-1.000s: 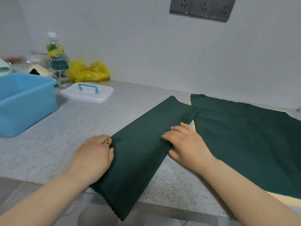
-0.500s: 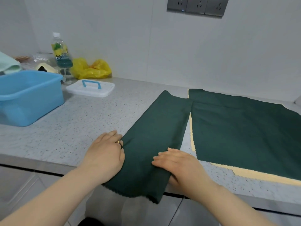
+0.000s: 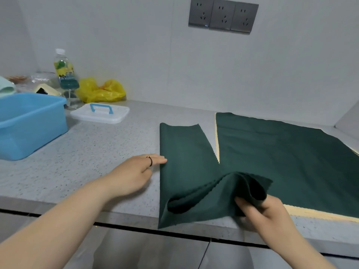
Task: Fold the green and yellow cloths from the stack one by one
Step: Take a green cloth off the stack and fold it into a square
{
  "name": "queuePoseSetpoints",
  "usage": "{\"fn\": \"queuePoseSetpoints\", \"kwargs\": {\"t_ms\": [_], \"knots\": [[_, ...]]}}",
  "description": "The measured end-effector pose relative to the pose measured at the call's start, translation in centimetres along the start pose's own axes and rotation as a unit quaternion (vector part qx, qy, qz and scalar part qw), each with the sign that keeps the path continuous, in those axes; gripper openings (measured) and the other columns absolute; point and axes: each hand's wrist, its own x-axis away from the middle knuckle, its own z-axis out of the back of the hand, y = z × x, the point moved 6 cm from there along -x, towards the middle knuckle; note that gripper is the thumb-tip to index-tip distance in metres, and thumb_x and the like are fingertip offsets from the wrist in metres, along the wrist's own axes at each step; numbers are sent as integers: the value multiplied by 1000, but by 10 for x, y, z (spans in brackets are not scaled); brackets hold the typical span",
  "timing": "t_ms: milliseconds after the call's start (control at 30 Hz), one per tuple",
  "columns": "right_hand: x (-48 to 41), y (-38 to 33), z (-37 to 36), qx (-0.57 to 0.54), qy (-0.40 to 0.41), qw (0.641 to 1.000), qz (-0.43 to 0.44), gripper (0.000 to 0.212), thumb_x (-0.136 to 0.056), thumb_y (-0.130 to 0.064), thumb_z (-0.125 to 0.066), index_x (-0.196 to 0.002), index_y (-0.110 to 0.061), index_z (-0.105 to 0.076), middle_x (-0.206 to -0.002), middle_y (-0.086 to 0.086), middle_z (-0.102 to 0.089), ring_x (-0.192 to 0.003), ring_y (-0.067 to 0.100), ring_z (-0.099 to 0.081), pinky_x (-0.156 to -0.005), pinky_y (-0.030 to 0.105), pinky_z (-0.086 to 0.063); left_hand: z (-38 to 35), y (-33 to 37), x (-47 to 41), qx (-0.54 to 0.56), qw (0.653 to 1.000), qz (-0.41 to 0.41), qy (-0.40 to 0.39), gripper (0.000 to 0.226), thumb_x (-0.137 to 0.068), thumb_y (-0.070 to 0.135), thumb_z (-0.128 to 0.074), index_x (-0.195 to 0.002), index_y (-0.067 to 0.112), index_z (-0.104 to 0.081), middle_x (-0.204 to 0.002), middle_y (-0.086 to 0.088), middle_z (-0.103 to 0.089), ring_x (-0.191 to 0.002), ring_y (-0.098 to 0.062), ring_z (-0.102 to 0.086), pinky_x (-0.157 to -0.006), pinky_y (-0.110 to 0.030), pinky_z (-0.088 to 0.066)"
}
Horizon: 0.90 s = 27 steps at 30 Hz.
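A dark green cloth (image 3: 186, 158), folded into a long strip, lies on the speckled counter (image 3: 93, 154) and runs from the front edge toward the wall. My right hand (image 3: 266, 212) grips its near end and lifts it off the counter, so the fabric bunches into a loop. My left hand (image 3: 136, 171) lies flat with straight fingers touching the strip's left edge. To the right lies the stack (image 3: 287, 158): a flat green cloth on top, with a pale yellow cloth (image 3: 318, 215) showing along its left and front edges.
A blue plastic tub (image 3: 29, 125) stands at the left. Behind it are a drink bottle (image 3: 65, 72), a yellow plastic bag (image 3: 101, 91) and a white lid with a blue handle (image 3: 101, 113). The wall with grey sockets (image 3: 223, 15) closes the back.
The strip has swung from slanted to nearly square with the counter. My right hand has gone from pressing flat on it to gripping and lifting its near end. My left hand has slid to its left edge.
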Motion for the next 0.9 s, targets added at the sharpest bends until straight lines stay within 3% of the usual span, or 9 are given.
{"fn": "queuePoseSetpoints", "kwargs": {"t_ms": [100,233,333,400,500,567,633,700,900], "knots": [[-7,-9,9,-30,27,999,-15,23,-82,5,-58,-61,12,-55,-55,-7,-50,-53,-2,-42,-50,9,-35,-12,-5,-16,-17,1000,7,-9,51,-90,-3,-34,-134,21,-44,-145,9,-36,-134,-3,-28,-98,-3,-8],[-29,-22,25,-33,69,997,-17,36,-82,5,-58,-48,5,-48,-46,-12,-45,-46,1,-39,-44,9,-30,-23,-10,-17,3,999,0,-41,43,-91,2,-41,-127,21,-54,-139,11,-43,-133,-3,-31,-110,-10,-8],[-57,-31,27,-77,77,994,-19,27,-82,-1,-59,-56,5,-56,-50,-10,-57,-49,-1,-51,-48,10,-41,-25,-11,-14,8,997,-11,-71,43,-87,12,-49,-127,28,-54,-136,19,-46,-128,1,-36,-113,-25,-24],[-80,-37,25,-110,68,991,-24,21,-84,-7,-57,-63,-7,-62,-56,-12,-65,-53,-3,-59,-51,10,-48,-23,-9,-11,5,997,-27,-73,52,-81,14,-51,-130,33,-49,-137,25,-40,-127,5,-33,-113,-20,-22],[-119,-38,19,-110,46,991,-52,20,-88,-9,-55,-70,-13,-62,-61,-9,-69,-56,1,-63,-55,14,-51,-22,-6,-12,42,996,-57,-48,40,-85,29,-58,-125,30,-57,-129,29,-46,-121,13,-39,-107,-13,-28],[-145,-35,12,-85,31,993,-70,17,-89,-10,-55,-74,-11,-63,-67,-5,-69,-57,4,-64,-57,17,-53,-22,-9,-15,106,993,-43,-15,28,-86,33,-58,-108,20,-69,-113,33,-55,-105,18,-49,-91,-1,-36],[-165,-32,6,-56,29,995,-77,18,-90,-11,-53,-75,-12,-62,-68,-4,-67,-57,6,-62,-57,18,-52,-24,-16,-20,118,992,-26,21,33,-86,34,-57,-89,3,-71,-106,17,-64,-96,9,-56,-82,-3,-41],[-180,-26,0,-33,28,996,-77,25,-91,-10,-52,-68,-16,-60,-65,-5,-63,-58,9,-58,-55,18,-49,-26,-19,-22,124,991,-18,42,31,-87,29,-58,-83,1,-71,-107,6,-65,-93,4,-57,-80,-5,-43],[-190,-4,-10,-14,-1,995,-96,22,-91,-8,-49,-76,-16,-64,-72,-1,-63,-68,15,-56,-70,30,-46,-29,-24,-24,160,987,-5,27,23,-84,24,-64,-75,5,-73,-109,18,-62,-96,12,-55,-83,2,-36]]}}
